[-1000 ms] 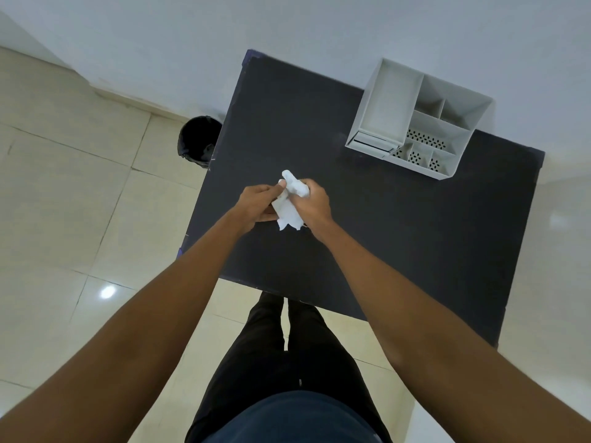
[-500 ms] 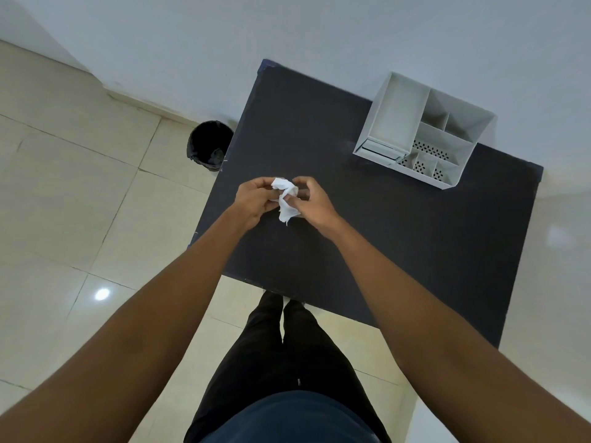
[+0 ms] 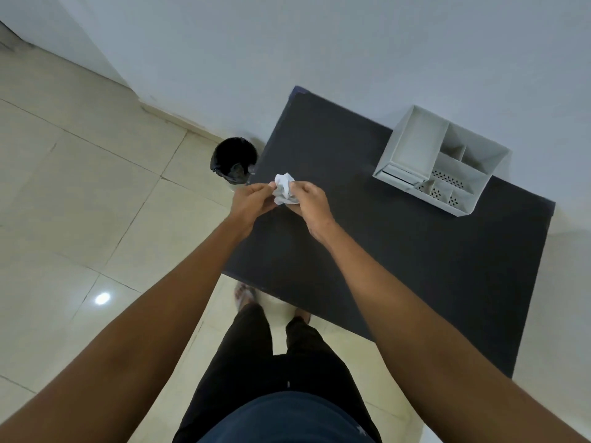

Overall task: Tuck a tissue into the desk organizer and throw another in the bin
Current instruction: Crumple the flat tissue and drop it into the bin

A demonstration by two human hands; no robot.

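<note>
A crumpled white tissue [image 3: 283, 188] is pinched between my left hand [image 3: 249, 203] and my right hand [image 3: 308, 204], above the left edge of the black desk [image 3: 399, 251]. The white desk organizer [image 3: 438, 159] stands at the desk's far right corner, with one large compartment and several small ones; no tissue shows inside it. A black bin [image 3: 234, 159] lined with a dark bag sits on the floor just left of the desk, a short way beyond my left hand.
A pale wall runs behind the desk and bin. Beige floor tiles [image 3: 80, 203] spread to the left. My legs in dark trousers [image 3: 275, 362] stand at the desk's near edge.
The tissue has been scrunched tighter into a ball. My hands and view have shifted left toward the desk's left edge and the bin.
</note>
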